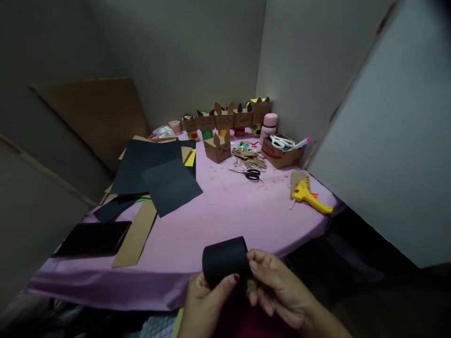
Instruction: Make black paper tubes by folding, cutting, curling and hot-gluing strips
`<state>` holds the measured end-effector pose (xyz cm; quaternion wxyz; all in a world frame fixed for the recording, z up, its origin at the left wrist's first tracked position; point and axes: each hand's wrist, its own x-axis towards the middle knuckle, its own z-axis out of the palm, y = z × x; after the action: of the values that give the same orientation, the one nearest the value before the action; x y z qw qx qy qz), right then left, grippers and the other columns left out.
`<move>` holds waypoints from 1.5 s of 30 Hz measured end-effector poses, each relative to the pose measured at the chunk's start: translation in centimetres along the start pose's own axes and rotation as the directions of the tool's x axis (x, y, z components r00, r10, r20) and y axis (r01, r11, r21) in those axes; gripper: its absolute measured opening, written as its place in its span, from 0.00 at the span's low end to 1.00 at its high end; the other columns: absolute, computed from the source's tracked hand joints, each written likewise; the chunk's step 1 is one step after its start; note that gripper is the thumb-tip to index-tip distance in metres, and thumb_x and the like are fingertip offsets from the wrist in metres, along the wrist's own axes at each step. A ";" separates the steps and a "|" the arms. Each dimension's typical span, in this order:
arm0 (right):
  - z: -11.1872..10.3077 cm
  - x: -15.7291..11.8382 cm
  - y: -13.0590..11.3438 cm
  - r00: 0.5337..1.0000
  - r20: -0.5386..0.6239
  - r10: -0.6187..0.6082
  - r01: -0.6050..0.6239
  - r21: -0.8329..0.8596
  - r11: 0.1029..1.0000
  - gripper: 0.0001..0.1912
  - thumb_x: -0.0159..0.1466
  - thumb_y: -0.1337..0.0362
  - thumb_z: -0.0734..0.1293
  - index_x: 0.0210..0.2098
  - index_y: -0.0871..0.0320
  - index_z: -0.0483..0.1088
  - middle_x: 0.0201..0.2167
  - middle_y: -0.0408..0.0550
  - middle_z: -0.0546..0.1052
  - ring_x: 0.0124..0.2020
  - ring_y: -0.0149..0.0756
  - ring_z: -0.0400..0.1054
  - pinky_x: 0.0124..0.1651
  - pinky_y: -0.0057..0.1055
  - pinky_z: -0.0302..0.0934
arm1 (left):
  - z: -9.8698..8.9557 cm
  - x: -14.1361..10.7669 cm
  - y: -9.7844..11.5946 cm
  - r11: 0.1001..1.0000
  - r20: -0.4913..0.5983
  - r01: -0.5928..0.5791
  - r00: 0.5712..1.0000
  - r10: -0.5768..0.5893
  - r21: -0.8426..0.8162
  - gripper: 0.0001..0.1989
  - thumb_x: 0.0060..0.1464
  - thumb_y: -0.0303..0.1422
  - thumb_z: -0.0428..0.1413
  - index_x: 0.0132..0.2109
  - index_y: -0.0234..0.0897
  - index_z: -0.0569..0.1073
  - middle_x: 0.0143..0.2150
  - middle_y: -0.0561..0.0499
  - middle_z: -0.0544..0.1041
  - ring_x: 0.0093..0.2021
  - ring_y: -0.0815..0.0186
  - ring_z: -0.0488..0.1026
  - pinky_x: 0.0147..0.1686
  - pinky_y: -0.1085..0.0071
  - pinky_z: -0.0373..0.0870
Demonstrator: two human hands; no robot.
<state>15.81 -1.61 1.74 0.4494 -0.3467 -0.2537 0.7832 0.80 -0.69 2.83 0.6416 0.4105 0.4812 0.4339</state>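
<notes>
A black paper tube [225, 257] is held just in front of the table's near edge. My left hand [207, 300] is closed around it from below, its thumb lying along the lower side. At the tube's right end, the thumb and forefinger of my right hand [278, 286] pinch the rim. The lower fingers of that hand are curled, with a small brownish thing [251, 285] beside them that I cannot make out. The inside of the tube is hidden.
Black paper sheets [172, 185], a cardboard strip [137, 237] and a dark tablet [93, 238] lie left. Scissors [252, 175], cardboard scraps [250, 158] and a cardboard cat head [217, 148] lie mid-table. A yellow glue gun [310, 197] and a box [282, 156] are right.
</notes>
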 end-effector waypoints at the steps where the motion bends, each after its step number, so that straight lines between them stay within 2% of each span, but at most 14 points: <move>1: 0.0 0.0 0.0 1.000 0.001 0.002 -0.002 0.000 1.000 0.17 0.56 0.54 0.68 0.36 0.59 0.61 0.14 0.41 0.74 0.06 0.18 0.57 0.09 0.15 0.35 | 0.0 0.0 0.0 1.000 0.006 0.002 1.000 -0.002 0.003 0.07 0.38 0.34 0.65 0.26 0.34 0.79 0.23 0.51 0.79 0.24 0.66 0.73 0.27 0.75 0.69; 12: 0.3 0.2 0.5 0.999 -0.037 -0.040 0.041 0.009 0.999 0.19 0.55 0.53 0.69 0.34 0.59 0.60 0.14 0.42 0.75 0.06 0.18 0.55 0.09 0.15 0.36 | 0.2 0.1 -0.3 0.993 -0.003 0.044 0.999 -0.044 -0.112 0.10 0.39 0.35 0.64 0.29 0.32 0.78 0.24 0.49 0.79 0.25 0.64 0.74 0.29 0.73 0.69; 15: 0.3 0.2 0.6 0.995 -0.072 -0.064 0.064 -0.008 0.998 0.20 0.53 0.52 0.70 0.34 0.60 0.62 0.14 0.43 0.75 0.06 0.18 0.56 0.09 0.15 0.37 | 0.2 0.2 -0.4 0.983 0.038 0.072 0.997 -0.066 -0.167 0.11 0.40 0.35 0.64 0.31 0.31 0.77 0.23 0.49 0.79 0.25 0.64 0.74 0.29 0.72 0.69; 19: 0.2 0.3 0.6 0.991 -0.107 -0.086 0.080 -0.056 0.995 0.20 0.52 0.52 0.70 0.33 0.61 0.64 0.14 0.43 0.75 0.07 0.18 0.56 0.10 0.15 0.38 | 0.2 0.3 -0.4 0.972 0.064 0.086 0.995 -0.074 -0.217 0.10 0.42 0.34 0.63 0.31 0.32 0.77 0.23 0.49 0.79 0.24 0.65 0.73 0.28 0.73 0.67; 25: -0.1 0.1 0.4 0.988 -0.128 -0.089 0.075 -0.115 0.991 0.18 0.53 0.53 0.70 0.34 0.61 0.66 0.15 0.42 0.75 0.08 0.18 0.57 0.11 0.15 0.39 | 0.5 0.2 0.1 0.961 0.028 0.110 0.994 -0.106 -0.252 0.11 0.41 0.34 0.64 0.32 0.33 0.77 0.25 0.48 0.80 0.26 0.62 0.75 0.30 0.70 0.69; 30: 0.0 -0.3 0.4 0.970 -0.167 -0.177 0.137 -0.227 0.964 0.19 0.55 0.52 0.69 0.37 0.61 0.70 0.16 0.42 0.74 0.09 0.17 0.55 0.14 0.17 0.42 | 0.4 0.3 -0.1 0.967 0.001 0.122 0.992 -0.124 -0.223 0.12 0.39 0.34 0.65 0.32 0.32 0.77 0.26 0.46 0.80 0.27 0.61 0.76 0.30 0.70 0.70; 32: 0.1 -0.5 0.3 0.955 -0.184 -0.232 0.157 -0.349 0.924 0.20 0.55 0.52 0.68 0.38 0.61 0.72 0.16 0.41 0.73 0.10 0.18 0.53 0.15 0.18 0.44 | 0.3 0.3 -0.2 0.980 -0.033 0.121 0.991 -0.128 -0.159 0.13 0.37 0.35 0.65 0.31 0.32 0.78 0.25 0.46 0.80 0.26 0.61 0.76 0.29 0.70 0.71; 35: 0.3 -0.8 0.0 0.915 -0.185 -0.358 0.191 -0.583 0.790 0.17 0.56 0.53 0.67 0.36 0.61 0.75 0.15 0.41 0.70 0.13 0.22 0.55 0.16 0.21 0.47 | 0.2 0.3 0.0 0.991 -0.083 0.107 0.990 -0.113 -0.074 0.13 0.36 0.37 0.65 0.30 0.32 0.78 0.26 0.46 0.81 0.27 0.60 0.77 0.30 0.69 0.72; 39: 0.5 -1.0 -0.6 0.865 -0.058 -0.498 0.257 -0.801 0.541 0.14 0.60 0.58 0.63 0.26 0.60 0.75 0.16 0.43 0.71 0.19 0.29 0.62 0.23 0.26 0.54 | 0.2 0.2 0.2 0.997 -0.104 0.071 0.992 -0.071 -0.005 0.13 0.36 0.37 0.65 0.30 0.32 0.79 0.27 0.46 0.81 0.28 0.60 0.77 0.30 0.70 0.73; 42: 0.4 -1.1 -0.9 0.839 0.059 -0.542 0.305 -0.875 0.377 0.13 0.61 0.62 0.61 0.25 0.59 0.73 0.19 0.44 0.72 0.22 0.31 0.64 0.26 0.27 0.56 | 0.2 0.3 0.1 0.997 -0.064 0.076 0.995 -0.077 -0.013 0.13 0.37 0.36 0.65 0.32 0.33 0.79 0.28 0.46 0.81 0.29 0.60 0.77 0.32 0.69 0.73; 44: 0.3 -1.1 -0.8 0.832 0.084 -0.548 0.319 -0.882 0.348 0.13 0.62 0.63 0.61 0.24 0.59 0.72 0.20 0.44 0.71 0.22 0.31 0.63 0.26 0.27 0.55 | 0.1 0.3 0.0 0.997 -0.035 0.078 0.996 -0.079 -0.024 0.12 0.38 0.35 0.65 0.32 0.33 0.79 0.28 0.47 0.81 0.29 0.61 0.76 0.32 0.69 0.72; 45: 0.2 -1.1 -0.7 0.832 0.074 -0.550 0.320 -0.874 0.367 0.13 0.61 0.62 0.61 0.24 0.59 0.72 0.19 0.44 0.70 0.22 0.31 0.63 0.25 0.27 0.55 | 0.1 0.3 0.0 0.998 -0.032 0.067 0.997 -0.068 -0.021 0.12 0.38 0.35 0.64 0.32 0.33 0.79 0.28 0.47 0.81 0.29 0.62 0.76 0.31 0.70 0.72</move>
<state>16.47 -2.25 2.70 0.4333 -0.5302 -0.6361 0.3557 0.98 -0.44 2.74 0.6521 0.3807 0.5008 0.4231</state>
